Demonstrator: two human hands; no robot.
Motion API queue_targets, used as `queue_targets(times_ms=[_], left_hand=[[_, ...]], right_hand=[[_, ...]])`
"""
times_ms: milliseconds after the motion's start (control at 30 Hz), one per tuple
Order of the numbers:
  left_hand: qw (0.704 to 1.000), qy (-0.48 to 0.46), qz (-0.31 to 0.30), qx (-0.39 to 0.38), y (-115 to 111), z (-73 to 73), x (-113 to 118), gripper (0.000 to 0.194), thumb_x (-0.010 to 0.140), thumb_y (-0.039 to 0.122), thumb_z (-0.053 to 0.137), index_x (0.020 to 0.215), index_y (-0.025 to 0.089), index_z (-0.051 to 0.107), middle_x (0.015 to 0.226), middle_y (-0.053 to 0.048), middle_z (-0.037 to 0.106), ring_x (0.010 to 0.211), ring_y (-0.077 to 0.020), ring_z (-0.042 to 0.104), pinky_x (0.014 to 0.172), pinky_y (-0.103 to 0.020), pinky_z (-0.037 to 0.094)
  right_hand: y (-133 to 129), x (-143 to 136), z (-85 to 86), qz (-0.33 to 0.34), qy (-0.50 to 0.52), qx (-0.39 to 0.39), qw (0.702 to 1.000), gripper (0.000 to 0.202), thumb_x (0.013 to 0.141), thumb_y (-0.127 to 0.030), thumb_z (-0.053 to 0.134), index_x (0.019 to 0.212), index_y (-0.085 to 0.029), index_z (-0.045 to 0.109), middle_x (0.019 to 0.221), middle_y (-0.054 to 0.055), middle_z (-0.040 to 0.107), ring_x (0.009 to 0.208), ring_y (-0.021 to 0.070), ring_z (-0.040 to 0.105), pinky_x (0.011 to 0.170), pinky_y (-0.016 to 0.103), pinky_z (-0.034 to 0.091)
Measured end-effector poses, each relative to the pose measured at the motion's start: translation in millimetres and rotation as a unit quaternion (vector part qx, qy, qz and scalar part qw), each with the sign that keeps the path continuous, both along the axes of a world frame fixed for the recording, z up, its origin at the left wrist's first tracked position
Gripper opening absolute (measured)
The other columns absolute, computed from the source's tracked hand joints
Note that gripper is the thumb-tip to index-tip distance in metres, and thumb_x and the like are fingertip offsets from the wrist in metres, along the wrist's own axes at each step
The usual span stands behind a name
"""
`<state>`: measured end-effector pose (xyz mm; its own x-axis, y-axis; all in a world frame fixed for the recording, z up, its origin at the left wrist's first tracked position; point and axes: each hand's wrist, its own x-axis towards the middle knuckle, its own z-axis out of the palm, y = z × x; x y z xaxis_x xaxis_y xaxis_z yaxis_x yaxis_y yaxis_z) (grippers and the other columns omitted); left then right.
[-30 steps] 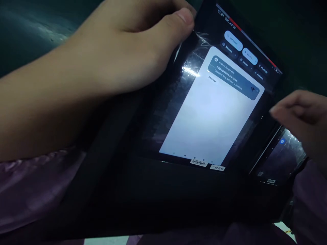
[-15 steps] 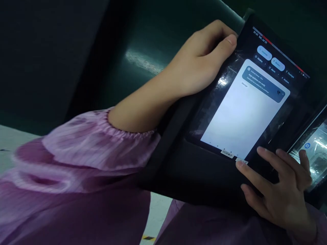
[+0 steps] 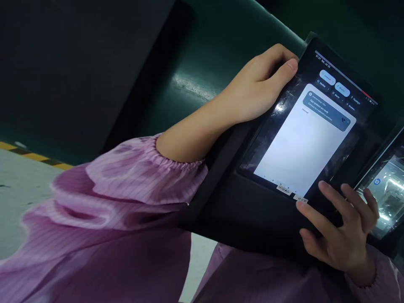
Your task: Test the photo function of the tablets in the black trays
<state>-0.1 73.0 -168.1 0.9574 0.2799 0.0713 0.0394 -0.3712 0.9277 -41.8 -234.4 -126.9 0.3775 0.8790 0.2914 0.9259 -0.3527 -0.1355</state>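
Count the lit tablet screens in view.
2. One tablet sits in the black tray, held by both hands; a second tablet shows at the right edge, partly cut off. Others may be hidden.
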Motion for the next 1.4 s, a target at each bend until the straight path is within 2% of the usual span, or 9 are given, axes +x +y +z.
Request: queue_targets(times_ms=[500,633,700,767,833,900,967,1100,1400], left_hand=[[0.998,-0.032,-0.020,0.049,1.8,-3.6,-0.2,0.038,0.111,0.038,0.037,0.118,0.010,0.062,0.105,-0.004,0.065,0.097,-0.0154,0.063,0.089,-0.031,0.048],[0.999,-0.010,0.001,0.044,1.2,-3.5,0.4,0.035,0.110,0.040,0.040,0.114,0.014,0.063,0.103,-0.005,0.066,0.096,-0.0164,0.064,0.090,-0.032,0.049],[0.999,0.000,0.008,0.043,0.9,-3.6,0.6,0.033,0.110,0.040,0.041,0.113,0.015,0.063,0.103,-0.004,0.067,0.096,-0.0173,0.064,0.090,-0.033,0.049],[0.999,0.001,0.003,0.043,0.8,-3.7,0.9,0.033,0.109,0.038,0.040,0.115,0.014,0.063,0.106,-0.004,0.067,0.100,-0.0182,0.064,0.092,-0.033,0.049],[0.999,-0.004,-0.002,0.042,0.6,-3.5,1.0,0.034,0.108,0.036,0.039,0.116,0.012,0.062,0.109,-0.004,0.067,0.104,-0.0184,0.063,0.094,-0.033,0.047],[0.999,0.001,0.002,0.032,0.2,-3.1,1.1,0.034,0.107,0.035,0.040,0.115,0.011,0.062,0.110,-0.005,0.067,0.106,-0.0182,0.062,0.095,-0.031,0.046],[1.000,0.010,0.013,0.023,-0.1,-2.9,1.2,0.033,0.106,0.036,0.041,0.113,0.013,0.063,0.111,-0.006,0.068,0.105,-0.0181,0.062,0.094,-0.030,0.047],[0.999,0.022,0.026,0.023,-0.4,-3.5,1.1,0.031,0.104,0.039,0.044,0.111,0.017,0.065,0.112,-0.006,0.071,0.103,-0.0187,0.063,0.093,-0.030,0.049],[0.997,0.064,0.035,0.039,-0.3,-3.7,0.5,0.036,0.100,0.055,0.041,0.111,0.029,0.063,0.116,-0.004,0.070,0.111,-0.0269,0.064,0.100,-0.041,0.050]], right_hand=[[-16.5,-1.6,-5.5,-0.072,0.007,-0.036,0.997,0.033,0.099,-0.045,0.059,0.129,-0.038,0.071,0.140,0.004,0.061,0.133,0.0369,0.047,0.119,0.058,0.024],[-12.3,1.7,0.4,-0.106,0.080,-0.062,0.989,0.032,0.106,-0.045,0.049,0.129,-0.035,0.069,0.150,0.006,0.052,0.144,0.0382,0.038,0.120,0.060,0.020],[-14.7,7.4,6.4,-0.097,0.163,0.012,0.982,0.035,0.106,-0.052,0.045,0.125,-0.033,0.067,0.146,0.008,0.054,0.142,0.0364,0.042,0.119,0.057,0.026],[-19.1,15.4,13.0,-0.102,0.313,0.147,0.933,0.039,0.103,-0.061,0.044,0.120,-0.032,0.065,0.126,0.006,0.064,0.123,0.0328,0.058,0.113,0.053,0.039],[-22.9,24.1,19.0,-0.145,0.497,0.255,0.817,0.037,0.098,-0.062,0.044,0.109,-0.032,0.062,0.095,0.002,0.067,0.099,0.0298,0.066,0.108,0.054,0.047],[-24.1,31.5,23.6,-0.184,0.633,0.284,0.696,0.034,0.096,-0.061,0.044,0.097,-0.031,0.058,0.072,-0.001,0.059,0.082,0.0276,0.066,0.110,0.056,0.048],[-22.9,36.9,25.9,-0.192,0.695,0.284,0.632,0.039,0.098,-0.063,0.038,0.087,-0.030,0.054,0.059,-0.002,0.048,0.072,0.0250,0.063,0.117,0.057,0.044],[-15.6,44.0,26.4,-0.143,0.720,0.294,0.612,0.055,0.102,-0.070,0.023,0.076,-0.027,0.044,0.051,-0.005,0.035,0.056,0.0203,0.053,0.128,0.057,0.031],[2.6,53.9,26.8,-0.128,0.696,0.274,0.651,0.068,0.097,-0.084,0.037,0.068,-0.023,0.032,0.049,-0.006,0.029,0.052,0.0167,0.048,0.129,0.058,0.028]])
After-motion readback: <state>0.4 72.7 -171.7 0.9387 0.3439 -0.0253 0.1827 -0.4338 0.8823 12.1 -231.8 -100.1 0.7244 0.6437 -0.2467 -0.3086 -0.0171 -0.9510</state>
